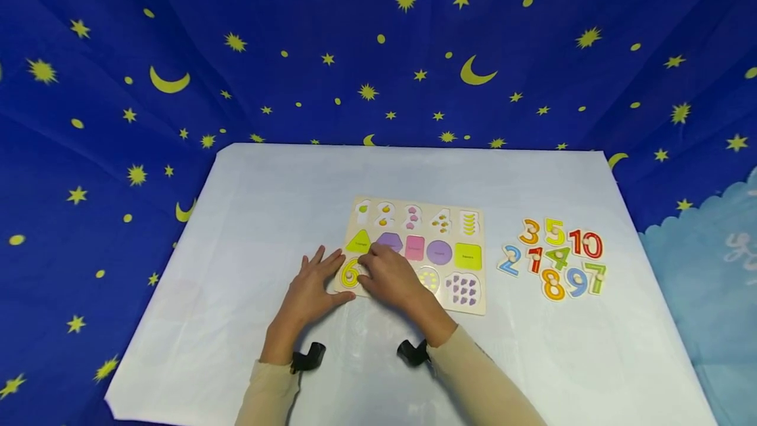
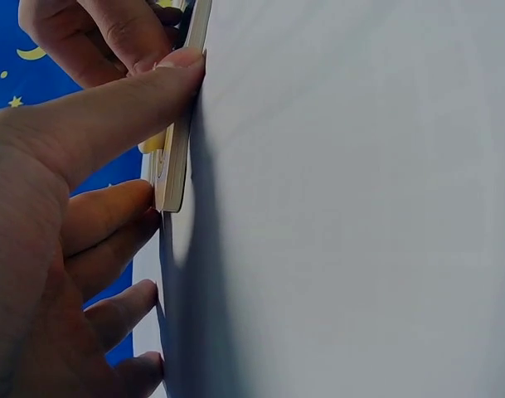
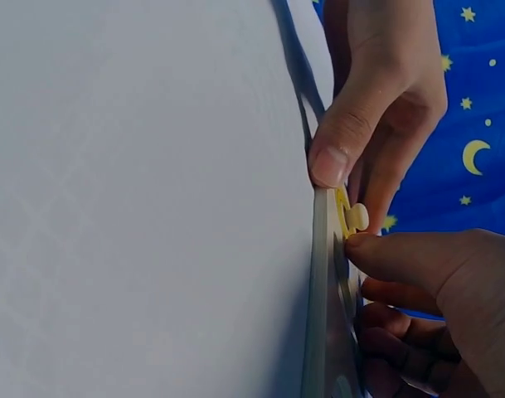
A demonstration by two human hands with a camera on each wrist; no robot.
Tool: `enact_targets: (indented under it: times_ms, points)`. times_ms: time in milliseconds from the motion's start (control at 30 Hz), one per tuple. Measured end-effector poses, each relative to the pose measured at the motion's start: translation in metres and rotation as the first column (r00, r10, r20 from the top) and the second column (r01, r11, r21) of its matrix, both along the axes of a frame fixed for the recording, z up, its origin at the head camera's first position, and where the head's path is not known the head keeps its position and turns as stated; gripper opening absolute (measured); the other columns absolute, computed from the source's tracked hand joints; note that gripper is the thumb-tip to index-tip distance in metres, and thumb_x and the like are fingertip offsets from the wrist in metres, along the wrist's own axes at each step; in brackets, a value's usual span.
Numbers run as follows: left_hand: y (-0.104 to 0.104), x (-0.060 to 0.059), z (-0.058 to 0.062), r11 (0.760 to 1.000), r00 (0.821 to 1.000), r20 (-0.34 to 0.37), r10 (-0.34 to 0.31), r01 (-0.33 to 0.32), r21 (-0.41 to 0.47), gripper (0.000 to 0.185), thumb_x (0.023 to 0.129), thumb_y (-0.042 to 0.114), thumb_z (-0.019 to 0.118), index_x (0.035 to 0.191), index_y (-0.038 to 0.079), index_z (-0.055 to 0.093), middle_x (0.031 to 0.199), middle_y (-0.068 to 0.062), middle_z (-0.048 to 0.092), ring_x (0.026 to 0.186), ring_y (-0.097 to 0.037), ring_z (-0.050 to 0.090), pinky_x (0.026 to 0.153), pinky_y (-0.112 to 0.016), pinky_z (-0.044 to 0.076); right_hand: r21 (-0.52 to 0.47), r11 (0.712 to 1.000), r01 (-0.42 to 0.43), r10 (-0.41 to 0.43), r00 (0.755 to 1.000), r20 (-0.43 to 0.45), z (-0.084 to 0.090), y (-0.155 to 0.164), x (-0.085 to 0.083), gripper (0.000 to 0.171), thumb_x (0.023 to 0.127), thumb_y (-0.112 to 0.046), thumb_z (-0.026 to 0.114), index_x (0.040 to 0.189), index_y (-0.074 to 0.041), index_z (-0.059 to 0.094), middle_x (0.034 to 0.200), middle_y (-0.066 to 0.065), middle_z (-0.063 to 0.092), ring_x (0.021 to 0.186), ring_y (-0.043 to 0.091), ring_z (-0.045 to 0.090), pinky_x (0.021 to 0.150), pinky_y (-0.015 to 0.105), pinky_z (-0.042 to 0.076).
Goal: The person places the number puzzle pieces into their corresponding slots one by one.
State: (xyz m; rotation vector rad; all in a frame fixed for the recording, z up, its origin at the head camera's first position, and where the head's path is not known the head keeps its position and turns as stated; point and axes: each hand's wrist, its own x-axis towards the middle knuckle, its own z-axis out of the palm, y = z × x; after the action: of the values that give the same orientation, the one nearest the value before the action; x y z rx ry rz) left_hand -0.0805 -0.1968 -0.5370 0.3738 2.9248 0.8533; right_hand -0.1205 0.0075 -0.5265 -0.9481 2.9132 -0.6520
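A wooden puzzle board (image 1: 467, 307) with number and shape slots lies mid-table. A yellow 6 piece (image 1: 349, 275) sits in its lower-left slot. My left hand (image 1: 316, 281) lies flat on the table, fingers straight, with its thumb (image 2: 128, 104) pressed against the board's left edge (image 2: 173, 166). My right hand (image 1: 387, 275) arches over the board beside the 6. In the right wrist view one of its fingertips (image 3: 376, 249) touches the yellow piece just beside the round knob (image 3: 356, 217); nothing pinches the knob.
Several loose coloured number pieces (image 1: 556, 258) lie in a cluster on the white table cover (image 1: 248, 229), right of the board. A blue star-and-moon cloth (image 1: 118, 84) surrounds the table. Black wrist mounts (image 1: 307, 357) sit near the front edge.
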Motion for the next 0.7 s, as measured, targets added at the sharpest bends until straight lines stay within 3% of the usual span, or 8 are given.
enact_targets:
  times_ms: [300,533,700]
  points:
    - [0.003,-0.002,0.002,1.0,1.0,-0.008,-0.012,0.012,0.012,0.083,0.072,0.05,0.08,0.141,0.013,0.05,0.148,0.003,0.041,0.143,-0.027,0.021,0.115,-0.054,0.01,-0.034,0.999,0.039,-0.04,0.999,-0.033,0.003,0.01,-0.003,0.03,0.082,-0.031,0.072,0.106,-0.013,0.071,0.088,-0.003,0.053,0.076,0.014,0.052,0.069,0.032,0.051]
    - [0.001,-0.002,0.0,1.0,1.0,-0.012,-0.015,0.015,-0.011,0.085,0.072,0.051,0.08,0.141,0.011,0.05,0.148,0.0,0.042,0.143,-0.029,0.021,0.115,-0.055,0.009,-0.049,0.996,0.078,-0.081,0.995,-0.058,0.005,0.026,-0.002,0.031,0.081,-0.031,0.072,0.106,-0.013,0.07,0.105,0.0,0.059,0.094,0.017,0.056,0.081,0.034,0.052]
    - [0.001,0.0,0.0,1.0,1.0,0.001,-0.013,0.013,-0.021,0.085,0.072,0.05,0.08,0.141,0.011,0.05,0.148,0.001,0.041,0.143,-0.029,0.02,0.115,-0.054,0.01,-0.042,0.993,0.107,-0.109,0.994,-0.031,0.006,0.04,-0.002,0.034,0.082,-0.032,0.072,0.11,-0.013,0.07,0.103,-0.001,0.059,0.091,0.016,0.056,0.081,0.034,0.051]
